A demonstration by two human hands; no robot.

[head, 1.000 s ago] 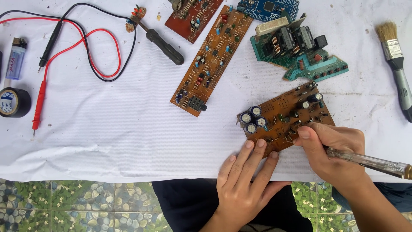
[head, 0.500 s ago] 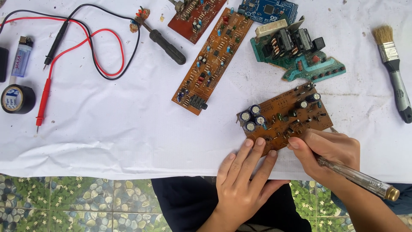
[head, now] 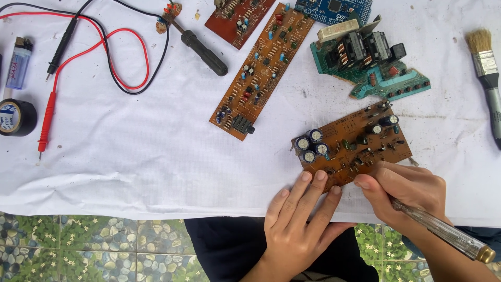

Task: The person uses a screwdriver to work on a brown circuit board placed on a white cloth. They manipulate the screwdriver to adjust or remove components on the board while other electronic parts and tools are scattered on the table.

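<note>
At the lower right of the frame a brown circuit board [head: 352,146] lies flat on the white-clothed bench [head: 156,156], just above the bench's near edge. The left hand [head: 300,219] is spread flat, nothing in its grip, its fingertips [head: 319,176] pressing the board's near edge to pin it. The right hand [head: 407,190] is clamped around a clear-handled screwdriver [head: 443,232], with the tip hidden behind the thumb where it meets the board's lower edge. To do this well, I judge the left fingers should press firmly without crowding the tool's tip, and the screwdriver should be worked with small, controlled pressure so it cannot skid across the small parts or lift the board. The board's long axis runs diagonally, from lower left up to upper right; the cluster of round capacitors [head: 311,146] sits at its left end, and the far right corner points toward the green board [head: 376,68] above. The screwdriver's handle trails away toward the lower right corner of the frame.
</note>
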